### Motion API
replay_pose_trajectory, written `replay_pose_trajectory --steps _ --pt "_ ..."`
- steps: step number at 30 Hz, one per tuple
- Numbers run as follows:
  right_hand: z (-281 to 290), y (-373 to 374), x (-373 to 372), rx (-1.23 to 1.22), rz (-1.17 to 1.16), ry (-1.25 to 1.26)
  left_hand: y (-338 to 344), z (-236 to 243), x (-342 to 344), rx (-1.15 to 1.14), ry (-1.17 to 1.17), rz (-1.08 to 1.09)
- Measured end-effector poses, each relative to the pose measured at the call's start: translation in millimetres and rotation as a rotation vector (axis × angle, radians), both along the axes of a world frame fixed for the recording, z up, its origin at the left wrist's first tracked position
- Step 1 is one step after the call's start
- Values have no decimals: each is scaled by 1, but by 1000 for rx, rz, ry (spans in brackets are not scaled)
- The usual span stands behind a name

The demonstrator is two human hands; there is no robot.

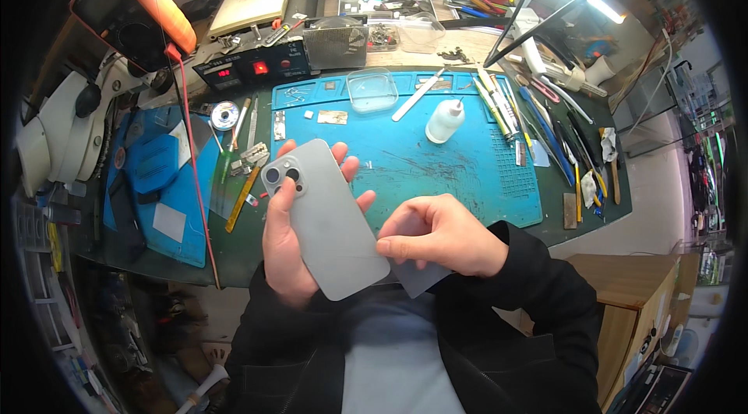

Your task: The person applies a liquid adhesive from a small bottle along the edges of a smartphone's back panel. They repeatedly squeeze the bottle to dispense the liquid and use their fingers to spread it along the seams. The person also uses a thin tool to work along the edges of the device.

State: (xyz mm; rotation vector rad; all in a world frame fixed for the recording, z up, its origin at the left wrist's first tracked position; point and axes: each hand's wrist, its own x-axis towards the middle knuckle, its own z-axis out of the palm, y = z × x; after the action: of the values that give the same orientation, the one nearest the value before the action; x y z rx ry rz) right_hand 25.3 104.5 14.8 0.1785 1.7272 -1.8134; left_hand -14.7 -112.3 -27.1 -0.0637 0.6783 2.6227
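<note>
A silver-grey smartphone [331, 219] lies tilted in my left hand [284, 239], its back and camera lenses turned up. My left thumb rests beside the lenses, and the fingers wrap under the phone to its far edge. At the phone's lower right edge, my right hand [444, 235] is closed with thumb and forefinger pinched together. A thin grey sheet [421, 279] hangs below these fingers, next to the phone's corner. A faint line crosses the lower part of the phone's back. Whether the sheet is joined to the phone I cannot tell.
Beyond my hands, a blue work mat [374, 149] bears a white squeeze bottle [446, 121] and a clear plastic dish [372, 91]. Tweezers and pens [549, 130] lie at the right. A power unit [253, 65] and an orange multimeter [140, 5] stand back left.
</note>
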Motion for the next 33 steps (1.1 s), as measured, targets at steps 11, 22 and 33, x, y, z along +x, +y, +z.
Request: replay_pose_trajectory --steps 11,22,33 --pt "-23 -7 10 -56 -151 137 5 -2 3 -24 31 68" --pt "-25 -7 12 -66 -179 160 7 1 4 -160 96 82" --pt "-30 -8 14 -89 -203 166 9 2 6 -188 35 35"
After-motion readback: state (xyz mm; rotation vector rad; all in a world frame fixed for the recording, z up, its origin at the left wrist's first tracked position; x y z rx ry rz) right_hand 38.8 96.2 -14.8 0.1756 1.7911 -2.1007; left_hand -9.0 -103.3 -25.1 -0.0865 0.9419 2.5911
